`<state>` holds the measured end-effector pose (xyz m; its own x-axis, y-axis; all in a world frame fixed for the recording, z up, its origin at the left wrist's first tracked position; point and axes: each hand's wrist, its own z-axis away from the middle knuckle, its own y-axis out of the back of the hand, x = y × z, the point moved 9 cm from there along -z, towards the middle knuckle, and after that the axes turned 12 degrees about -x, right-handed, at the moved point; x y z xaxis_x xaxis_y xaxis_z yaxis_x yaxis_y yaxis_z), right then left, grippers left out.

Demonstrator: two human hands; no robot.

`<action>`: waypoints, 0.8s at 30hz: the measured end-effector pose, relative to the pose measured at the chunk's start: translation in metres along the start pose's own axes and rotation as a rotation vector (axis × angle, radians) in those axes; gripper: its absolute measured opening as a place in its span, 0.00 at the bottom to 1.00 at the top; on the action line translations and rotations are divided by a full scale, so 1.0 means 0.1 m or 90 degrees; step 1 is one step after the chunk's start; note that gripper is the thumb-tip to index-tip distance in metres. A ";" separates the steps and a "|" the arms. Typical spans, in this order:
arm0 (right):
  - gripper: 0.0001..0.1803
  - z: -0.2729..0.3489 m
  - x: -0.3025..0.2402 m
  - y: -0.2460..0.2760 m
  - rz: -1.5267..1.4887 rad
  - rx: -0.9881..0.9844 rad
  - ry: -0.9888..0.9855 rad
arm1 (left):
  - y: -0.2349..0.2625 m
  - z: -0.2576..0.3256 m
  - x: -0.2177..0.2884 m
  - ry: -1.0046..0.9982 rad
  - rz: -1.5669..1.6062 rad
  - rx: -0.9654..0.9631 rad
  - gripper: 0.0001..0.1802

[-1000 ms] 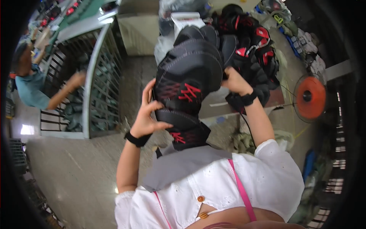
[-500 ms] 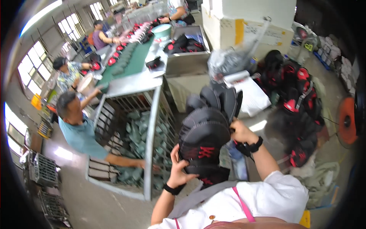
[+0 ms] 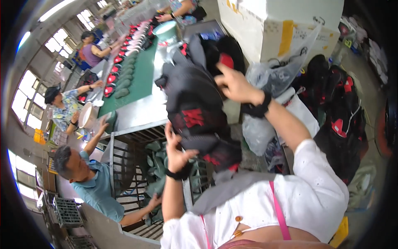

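Observation:
A tall stack of black shoe uppers with red stitched marks leans in front of me, blurred by motion. My left hand clasps its lower left side, the thumb spread across the front. High on the stack's right side, my right hand grips its edge with bent fingers; some fingertips are hidden behind the uppers. The top of the stack overlaps a metal tray where more black and red uppers lie.
A barred metal cart of green shoe lasts stands at left, with a co-worker in a blue shirt reaching into it. Beyond runs a green conveyor with shoes and people beside it. Right are a white pillar, plastic bags and a black-red heap.
My hands have carried the stack forward and up to the left, toward the metal tray. My view has turned with it. The co-worker's lower arm has pulled back a little within the cart.

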<state>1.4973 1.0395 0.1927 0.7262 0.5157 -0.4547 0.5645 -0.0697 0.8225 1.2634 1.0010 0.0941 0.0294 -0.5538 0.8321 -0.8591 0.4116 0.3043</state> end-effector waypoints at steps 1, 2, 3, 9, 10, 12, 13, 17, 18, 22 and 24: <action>0.10 -0.18 -0.07 0.13 0.102 0.128 0.114 | 0.17 -0.17 -0.14 0.036 0.031 0.002 0.25; 0.10 -0.40 -0.03 0.18 0.084 0.126 0.106 | 0.32 -0.30 -0.29 0.074 0.058 0.010 0.25; 0.10 -0.58 0.08 0.23 0.076 0.123 0.099 | 0.39 -0.49 -0.32 0.032 0.073 0.025 0.26; 0.03 -1.34 0.58 0.56 -0.102 0.124 0.192 | 0.68 -1.52 -0.65 -0.145 0.087 0.005 0.25; 0.04 -1.47 0.63 0.54 -0.084 0.101 0.212 | 0.74 -1.61 -0.74 -0.129 0.059 0.008 0.25; 0.06 -1.79 0.78 0.54 -0.143 0.057 0.215 | 0.90 -1.91 -0.90 -0.163 0.050 0.012 0.24; 0.08 -1.93 0.84 0.57 -0.205 0.031 0.180 | 0.94 -2.09 -0.94 -0.138 0.095 0.037 0.22; 0.20 -2.41 1.22 0.69 -0.068 0.149 0.083 | 1.09 -2.70 -1.25 -0.217 0.047 0.060 0.22; 0.21 -2.43 1.37 0.67 -0.044 0.182 0.082 | 1.03 -2.82 -1.32 -0.229 0.029 0.059 0.21; 0.19 -2.67 1.71 0.66 -0.004 0.130 0.071 | 0.88 -3.25 -1.83 -0.181 -0.037 0.012 0.21; 0.19 -2.87 2.08 0.57 -0.029 0.094 0.027 | 0.80 -3.45 -2.15 -0.148 -0.004 0.009 0.22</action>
<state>1.5678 1.3881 0.2428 0.6828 0.5571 -0.4727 0.6503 -0.1684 0.7408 1.3648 1.4031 0.0993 -0.0822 -0.7094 0.7000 -0.8661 0.3983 0.3020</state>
